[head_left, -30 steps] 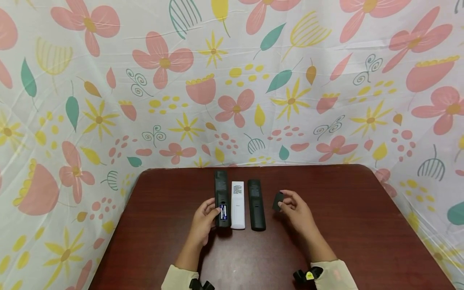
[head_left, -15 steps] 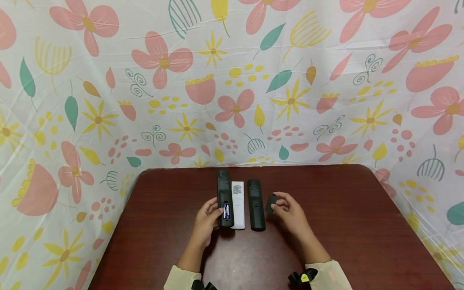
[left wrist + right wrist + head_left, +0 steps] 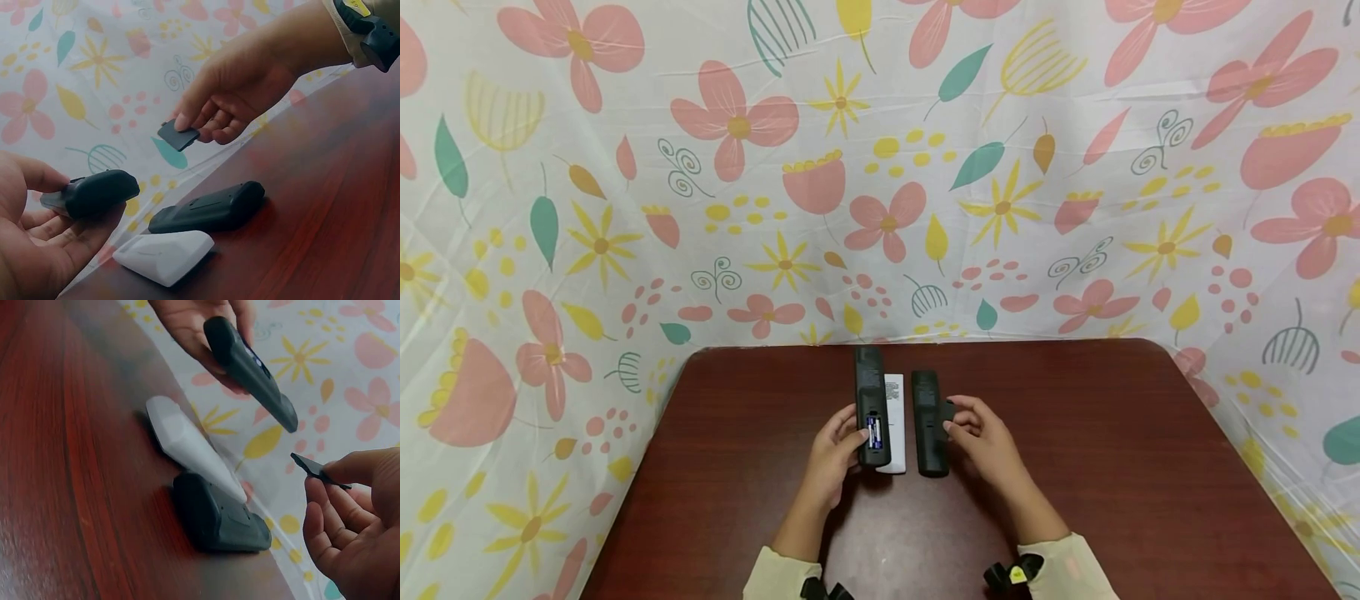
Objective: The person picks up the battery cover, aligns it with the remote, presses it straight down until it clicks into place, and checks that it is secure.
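My left hand (image 3: 832, 450) grips a black remote control (image 3: 871, 387) raised above the table, its back facing up. The battery compartment is uncovered, and batteries (image 3: 874, 433) show inside it, beside my thumb. Between thumb and fingers, my right hand (image 3: 988, 437) pinches a small dark battery cover (image 3: 178, 134), held in the air apart from the remote. A white remote control (image 3: 895, 425) lies back up on the table, partly hidden under the raised one in the head view. To its right lies a second black remote control (image 3: 930, 425), also back up.
The dark red-brown wooden table (image 3: 1090, 450) reaches to a flower-printed cloth (image 3: 887, 167) hanging behind its far edge. Each wrist carries a black strap-on device, such as the right wrist device (image 3: 1015, 573).
My left hand has carried its black remote rightward, so it now overlaps the white one. My right hand has moved left with the cover, up to the second black remote's edge in view.
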A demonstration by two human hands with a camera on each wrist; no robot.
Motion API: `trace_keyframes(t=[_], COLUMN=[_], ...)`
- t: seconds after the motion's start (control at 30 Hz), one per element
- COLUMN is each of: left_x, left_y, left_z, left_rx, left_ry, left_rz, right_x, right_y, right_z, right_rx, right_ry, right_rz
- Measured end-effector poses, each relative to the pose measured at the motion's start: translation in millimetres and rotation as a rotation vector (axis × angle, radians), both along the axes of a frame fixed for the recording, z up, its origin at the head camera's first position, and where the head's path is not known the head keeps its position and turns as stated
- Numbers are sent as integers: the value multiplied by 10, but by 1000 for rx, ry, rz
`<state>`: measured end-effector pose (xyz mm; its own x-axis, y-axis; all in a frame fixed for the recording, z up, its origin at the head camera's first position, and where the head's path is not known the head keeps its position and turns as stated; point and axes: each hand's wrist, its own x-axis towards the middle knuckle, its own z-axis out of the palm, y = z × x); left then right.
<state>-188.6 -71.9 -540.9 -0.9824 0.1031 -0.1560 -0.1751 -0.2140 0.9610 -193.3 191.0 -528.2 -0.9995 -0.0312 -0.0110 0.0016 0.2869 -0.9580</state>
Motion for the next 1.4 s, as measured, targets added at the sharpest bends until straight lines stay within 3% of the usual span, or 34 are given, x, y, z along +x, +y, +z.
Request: trace_keyframes(t=[0.5,1.4], left_x=[56,75], left_y=[110,181], left_z=[38,-3], left_rx=[17,47], left_ry=[6,55], left_rz=[-35,-129], right_x=[5,77], right_y=[-199,-423], right_z=[39,103], right_rx=[-40,-78], right_ry=[10,153], right_rz=[68,227])
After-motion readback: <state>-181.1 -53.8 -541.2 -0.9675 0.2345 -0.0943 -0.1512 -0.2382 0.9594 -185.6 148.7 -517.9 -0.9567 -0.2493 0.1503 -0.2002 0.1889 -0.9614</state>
